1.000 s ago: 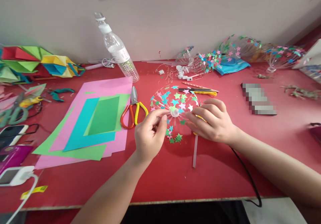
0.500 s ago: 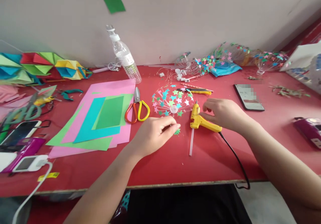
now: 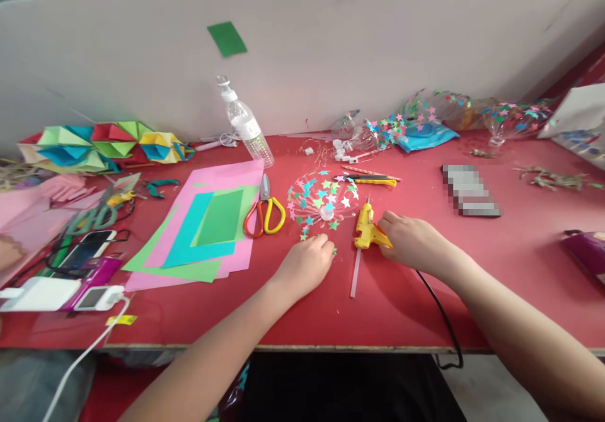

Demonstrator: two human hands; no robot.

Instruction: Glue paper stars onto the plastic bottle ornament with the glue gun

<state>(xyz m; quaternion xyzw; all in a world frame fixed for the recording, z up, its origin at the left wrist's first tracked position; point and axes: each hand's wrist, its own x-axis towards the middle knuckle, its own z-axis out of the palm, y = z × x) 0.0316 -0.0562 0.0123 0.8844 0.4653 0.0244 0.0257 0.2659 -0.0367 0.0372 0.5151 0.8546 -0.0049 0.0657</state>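
My right hand (image 3: pixel 411 240) is closed around the handle of a yellow hot glue gun (image 3: pixel 366 228), which lies on the red table with its nozzle pointing away and a clear glue stick (image 3: pixel 355 274) out of its back. My left hand (image 3: pixel 308 263) rests low over the table with its fingers curled down beside loose green stars (image 3: pixel 303 236); whatever is under its fingertips is hidden. Just beyond it sits a clear plastic bottle piece (image 3: pixel 326 212), cut into spread strips and dotted with coloured paper stars.
Scissors (image 3: pixel 265 211) lie left of the star piece, beside stacked coloured paper (image 3: pixel 217 217). A yellow cutter (image 3: pixel 378 181) lies behind. A bottle (image 3: pixel 248 126) leans at the wall. A phone (image 3: pixel 470 190) is at right; a power bank and cables (image 3: pixel 94 297) are at left.
My left hand has left the star piece and moved down toward the loose stars. My right hand opened off the glue gun, then closed around its handle. The view has shifted.
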